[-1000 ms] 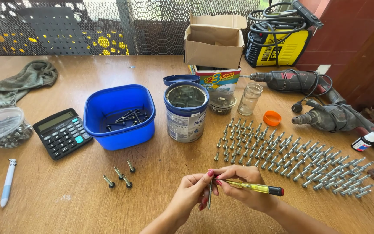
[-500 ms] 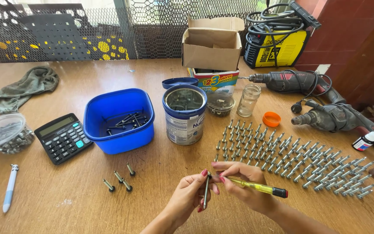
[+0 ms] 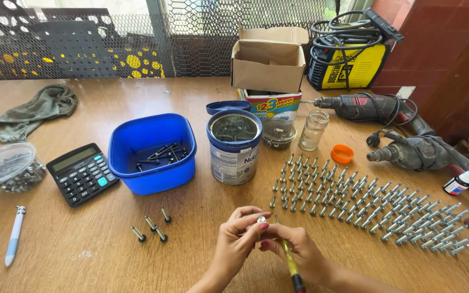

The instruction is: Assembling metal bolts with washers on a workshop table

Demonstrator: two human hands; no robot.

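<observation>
Below the metal tin (image 3: pixel 234 146), near the front edge of the worktop (image 3: pixel 82 255), both hands meet. The left hand (image 3: pixel 238 241) pinches a small bolt (image 3: pixel 261 220) between its fingertips, so the bolt sits at the top of this hand. The right hand (image 3: pixel 295 250) is closed around a yellow screwdriver (image 3: pixel 289 259), and its tip points up beside the bolt. Right of the tin lie rows of bolts (image 3: pixel 365 203); left of it stands a blue tub (image 3: pixel 152 153).
</observation>
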